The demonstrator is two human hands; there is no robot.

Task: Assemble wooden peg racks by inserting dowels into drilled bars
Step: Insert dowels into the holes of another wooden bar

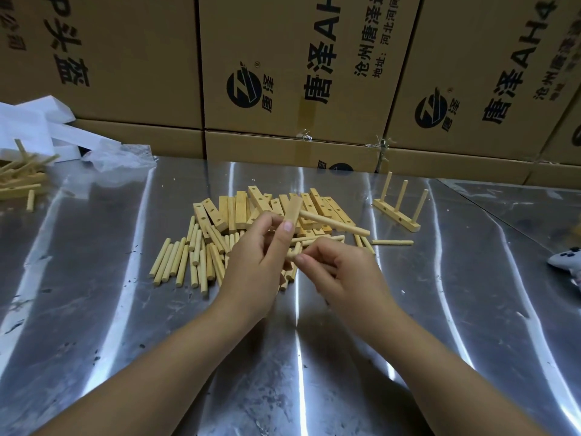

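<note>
While the left hand [261,259] pinches a drilled bar [294,212] upright between thumb and fingers, one dowel [334,222] already juts from the bar's upper part, its long axis running toward four o'clock. The right hand [342,272] sits just beside the bar's lower end, fingers closed around what looks like a second dowel [294,253]; only a short stub shows between the fingertips, so the grip itself is hard to read. That stub points toward nine o'clock, straight at the bar, which lies immediately left of the right hand. The coming push probably turns on lining the stub's axis with a lower hole, hidden behind the left thumb.

On the metal table [94,294], the spare bars [239,209] lie heaped at twelve o'clock from the hands, and loose dowels [188,262] are scattered at nine to ten o'clock, nearer the left hand. A finished rack [397,212] with three pegs stands at two o'clock, well apart. Cardboard boxes [283,73] wall the far edge.
</note>
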